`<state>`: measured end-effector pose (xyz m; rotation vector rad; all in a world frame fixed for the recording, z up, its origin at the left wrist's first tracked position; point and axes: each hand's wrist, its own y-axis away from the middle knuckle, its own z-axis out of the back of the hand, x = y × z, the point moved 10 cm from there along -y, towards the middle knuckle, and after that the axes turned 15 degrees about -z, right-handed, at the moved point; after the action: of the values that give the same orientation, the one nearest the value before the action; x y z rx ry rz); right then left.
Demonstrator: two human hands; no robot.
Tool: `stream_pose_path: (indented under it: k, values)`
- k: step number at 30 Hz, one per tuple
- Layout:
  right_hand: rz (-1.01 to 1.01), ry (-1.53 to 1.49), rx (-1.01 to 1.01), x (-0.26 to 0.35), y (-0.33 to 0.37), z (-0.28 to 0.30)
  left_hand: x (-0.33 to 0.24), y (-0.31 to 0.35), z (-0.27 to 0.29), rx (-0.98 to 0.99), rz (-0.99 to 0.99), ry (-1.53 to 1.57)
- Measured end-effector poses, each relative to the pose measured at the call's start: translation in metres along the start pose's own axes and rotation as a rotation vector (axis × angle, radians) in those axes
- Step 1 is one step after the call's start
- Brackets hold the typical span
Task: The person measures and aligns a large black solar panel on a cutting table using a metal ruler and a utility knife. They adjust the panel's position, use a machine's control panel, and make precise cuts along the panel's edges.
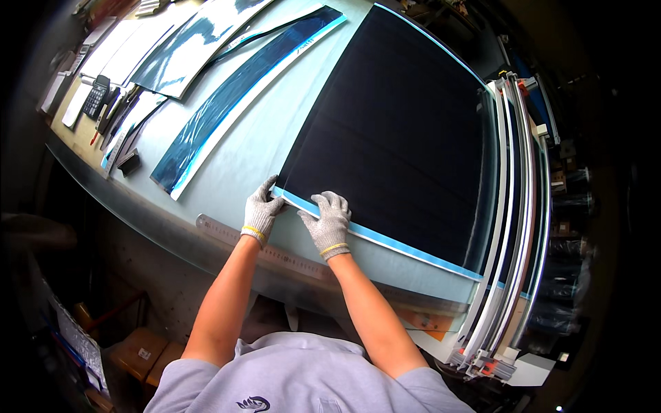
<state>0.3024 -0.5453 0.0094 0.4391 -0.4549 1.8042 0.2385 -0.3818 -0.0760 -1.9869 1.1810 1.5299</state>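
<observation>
A large black sheet [392,131] with a blue and white edge strip [413,249] lies flat on the pale table [227,189]. My left hand [260,210], in a grey knit glove with a yellow cuff line, pinches the sheet's near left corner between thumb and fingers. Beside it, my right hand [328,219], gloved the same way, rests on the edge strip with its fingers apart and thumb stretched toward the left hand. Below both hands a long metal ruler [275,258] lies along the table's front edge, partly hidden by my left wrist.
Shiny dark-blue offcut strips [227,113] and a reflective sheet [196,51] lie at the left. Farther left are a calculator [96,95], a small black block [129,162] and papers. A long white and metal rail assembly [513,206] crosses the right side, over the sheet's end.
</observation>
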Motion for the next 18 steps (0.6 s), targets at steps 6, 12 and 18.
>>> stream_pose_path:
  k: [6,12,18]
  values:
    - [0.098,-0.067,0.051,0.02,-0.004,-0.018,-0.002,-0.002,0.001,0.025,0.001,-0.033]
    - [0.127,-0.132,0.056,0.026,-0.005,-0.019,-0.012,-0.001,-0.002,0.051,-0.021,-0.08]
    - [0.059,-0.285,0.154,0.01,-0.021,-0.026,-0.01,-0.003,0.0,0.068,-0.006,-0.124]
